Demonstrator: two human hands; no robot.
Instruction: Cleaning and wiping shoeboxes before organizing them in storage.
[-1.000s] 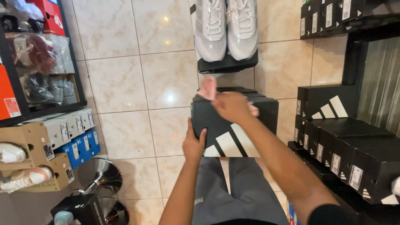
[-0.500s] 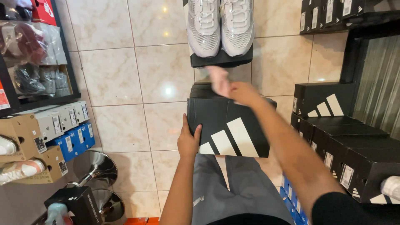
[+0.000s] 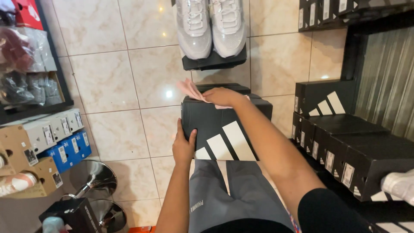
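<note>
A pink cloth (image 3: 192, 90) is pinched under the fingers of the right hand (image 3: 222, 96), which are curled down onto it at the far top edge of a black box (image 3: 224, 129), just above the middle of the frame. The fingers of the left hand (image 3: 183, 146) are spread narrow and flat against the box's near left side, thumb up along the edge, so the box is braced rather than gripped. The box, marked with three white stripes, is rested on the lap, on grey shorts (image 3: 233, 194), at the centre of the frame.

Judged from this, a wiping step is in hand: the lid is being rubbed with the cloth while the box is steadied. For the next move, it is judged that the cloth must be kept flat under the fingers and drawn across the lid, with the left hand's brace kept firm so the box is not pushed off the lap.

Further out, a pair of white shoes (image 3: 211, 26) is set on a black stand (image 3: 214, 61) at the top centre. More black boxes (image 3: 345, 142) are stacked at the right. At the lower left, brown, white and blue boxes (image 3: 47, 142) are shelved, and a chrome stool base (image 3: 92, 179) is seen on the tiled floor (image 3: 129, 77)
</note>
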